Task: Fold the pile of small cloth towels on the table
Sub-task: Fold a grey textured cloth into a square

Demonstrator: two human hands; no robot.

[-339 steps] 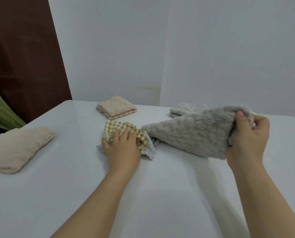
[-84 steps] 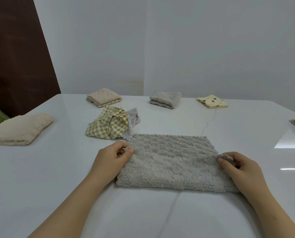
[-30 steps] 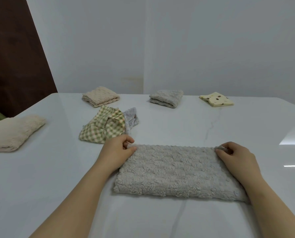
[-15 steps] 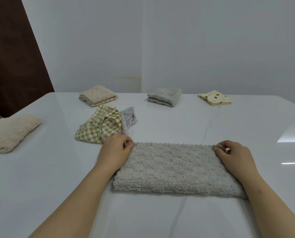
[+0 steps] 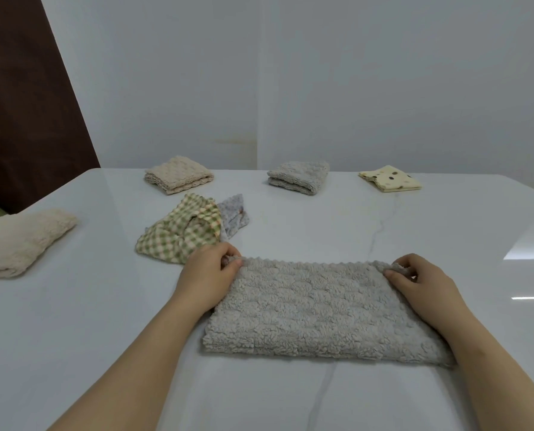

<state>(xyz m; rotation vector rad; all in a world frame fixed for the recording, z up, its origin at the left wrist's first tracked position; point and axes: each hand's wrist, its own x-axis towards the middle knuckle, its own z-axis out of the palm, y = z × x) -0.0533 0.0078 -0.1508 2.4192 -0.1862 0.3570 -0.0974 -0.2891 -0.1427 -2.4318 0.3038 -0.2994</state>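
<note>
Left hand (image 5: 206, 281) and right hand (image 5: 421, 289) slid forward to far corners of grey towel (image 5: 315, 309); each grip pinches corner.

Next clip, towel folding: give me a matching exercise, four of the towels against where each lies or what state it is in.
Things:
1. grey fluffy towel
2. green checked towel
3. yellow dotted towel
4. large beige towel

Places or states:
A. folded, rightmost of the three along the back
B. at the left edge of the table
C. pinched at its far corners by the left hand and right hand
D. crumpled, just beyond the left hand

Pairs: 1-C, 2-D, 3-A, 4-B.
</note>
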